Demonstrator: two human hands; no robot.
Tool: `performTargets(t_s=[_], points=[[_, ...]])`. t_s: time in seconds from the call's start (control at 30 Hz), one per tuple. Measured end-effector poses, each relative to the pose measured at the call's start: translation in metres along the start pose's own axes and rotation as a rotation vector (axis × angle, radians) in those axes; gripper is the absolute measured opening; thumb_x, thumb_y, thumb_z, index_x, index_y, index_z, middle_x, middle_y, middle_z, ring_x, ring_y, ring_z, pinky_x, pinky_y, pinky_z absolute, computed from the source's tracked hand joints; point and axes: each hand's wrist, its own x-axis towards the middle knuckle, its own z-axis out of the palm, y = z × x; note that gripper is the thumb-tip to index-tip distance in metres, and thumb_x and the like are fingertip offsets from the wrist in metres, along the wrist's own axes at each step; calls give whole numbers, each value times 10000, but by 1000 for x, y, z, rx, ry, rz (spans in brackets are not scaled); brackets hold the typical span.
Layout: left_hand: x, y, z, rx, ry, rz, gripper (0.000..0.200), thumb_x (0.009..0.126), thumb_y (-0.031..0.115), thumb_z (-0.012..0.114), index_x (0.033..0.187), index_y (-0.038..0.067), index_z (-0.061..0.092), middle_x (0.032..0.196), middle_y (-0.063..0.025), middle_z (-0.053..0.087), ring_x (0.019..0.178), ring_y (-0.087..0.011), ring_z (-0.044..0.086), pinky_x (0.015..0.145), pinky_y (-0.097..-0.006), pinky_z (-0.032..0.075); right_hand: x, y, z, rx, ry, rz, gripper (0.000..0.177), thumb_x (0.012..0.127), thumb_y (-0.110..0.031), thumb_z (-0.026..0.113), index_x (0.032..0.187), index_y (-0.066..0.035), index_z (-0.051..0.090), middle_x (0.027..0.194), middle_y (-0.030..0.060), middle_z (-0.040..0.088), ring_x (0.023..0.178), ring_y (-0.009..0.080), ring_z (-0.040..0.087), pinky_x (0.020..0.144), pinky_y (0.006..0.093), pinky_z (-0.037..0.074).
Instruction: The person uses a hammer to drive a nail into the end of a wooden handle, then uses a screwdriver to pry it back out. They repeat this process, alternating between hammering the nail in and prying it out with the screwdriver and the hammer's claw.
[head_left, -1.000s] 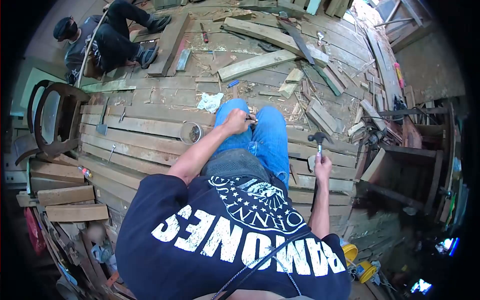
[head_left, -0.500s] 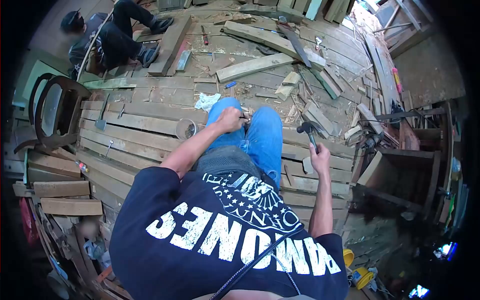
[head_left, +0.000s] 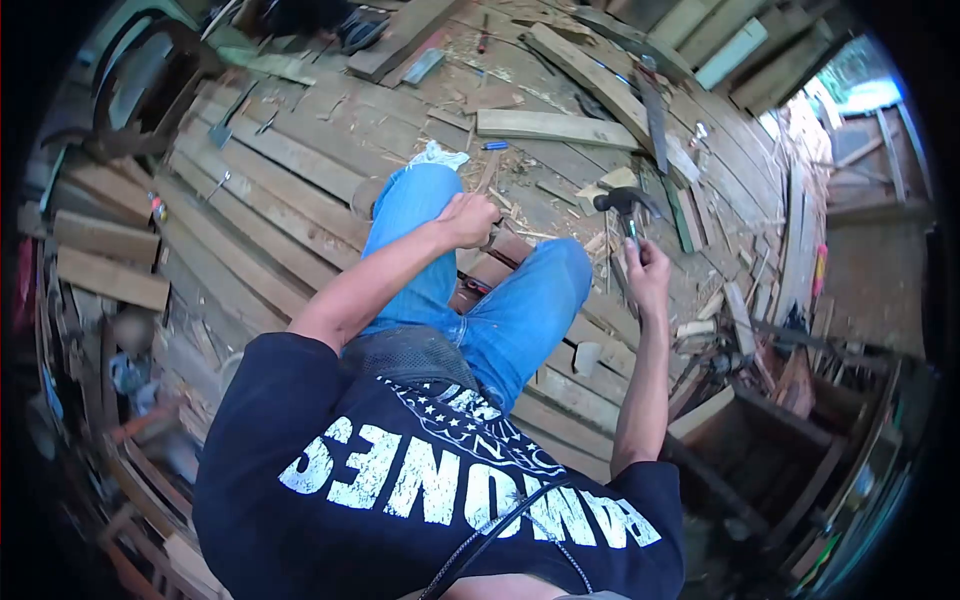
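A worker seen from above wears a black short-sleeved T-shirt [head_left: 300, 520], printed across the front in large white block capitals reading "RAMONES" [head_left: 450, 490]. Next to the lettering is a white circular seal emblem [head_left: 480, 425] ringed with stars and small letters. Faded blue jeans [head_left: 520, 310] cover both legs. A patch of dark grey mesh fabric [head_left: 405, 355] shows at the waist. 1 thin black cable [head_left: 500, 540] runs diagonally over the shirt. The left hand [head_left: 470, 218] and right hand [head_left: 650, 270] are ungloved, forearms uncovered.

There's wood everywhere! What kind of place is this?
Probably a carpentry workshop or building site: loose planks lie on the board floor, wood scraps are scattered about, and the right hand holds a hammer.
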Motion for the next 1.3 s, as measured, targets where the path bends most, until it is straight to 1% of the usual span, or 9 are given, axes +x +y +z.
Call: performTargets(t_s=[0.2,0.33,0.53,0.73,0.8,0.97,1.0,1.1,1.3], points=[[-12,10,-9,-19,49,-64,103,625,64,633,712,62,687,746,-192,663,777,-394,662,658,-496,529,71,-36,8,98,-94,-197,256,933,-238,646,880,12,646,559,-68,411,509,35,320,452,255,227],[-9,13,-3,-38,-38,-118,126,654,73,624,756,37,689,771,-205,670,777,-386,668,679,-495,529,85,-67,21,167,-146,-235,238,925,-224,657,909,14,655,592,-68,433,531,32,335,464,244,238],[-11,24,10,-99,35,-184,89,650,80,625,703,34,679,702,-214,648,729,-393,662,654,-489,522,78,-51,17,64,-179,-317,225,909,-196,673,946,26,658,616,-47,483,552,36,382,485,223,275],[-5,33,12,-85,76,-140,86,667,84,628,720,71,693,659,-179,641,682,-367,663,592,-469,508,17,9,24,117,-223,-102,187,954,-160,614,881,12,615,622,-56,463,550,31,372,480,223,264],[-6,32,18,-62,124,-123,82,677,103,635,726,89,700,657,-162,643,677,-352,664,581,-455,502,-10,50,40,227,-200,85,192,946,-166,628,874,11,612,638,-54,463,552,34,372,478,223,260],[-16,19,15,-62,133,-114,76,642,118,642,690,88,692,637,-145,640,661,-337,667,578,-442,512,-56,56,54,114,-132,194,196,922,-174,665,856,-7,587,647,-38,512,554,26,403,478,216,303],[-18,15,14,-44,144,-130,76,642,118,642,690,88,692,637,-145,640,661,-337,667,578,-442,512,-57,52,57,130,-142,176,196,922,-174,665,856,-7,587,647,-38,512,554,26,403,478,216,303],[-22,11,21,-96,163,-125,77,612,121,641,652,61,670,611,-161,629,631,-349,662,547,-462,509,-51,-1,62,467,-196,445,217,902,-151,685,855,-82,485,619,-32,480,442,53,412,395,232,332],[-25,3,17,-83,218,-29,74,610,112,638,654,63,672,596,-165,619,597,-362,647,532,-465,501,-23,-54,108,716,-186,535,212,925,-165,643,830,-104,464,574,-38,412,417,66,378,379,249,347]])
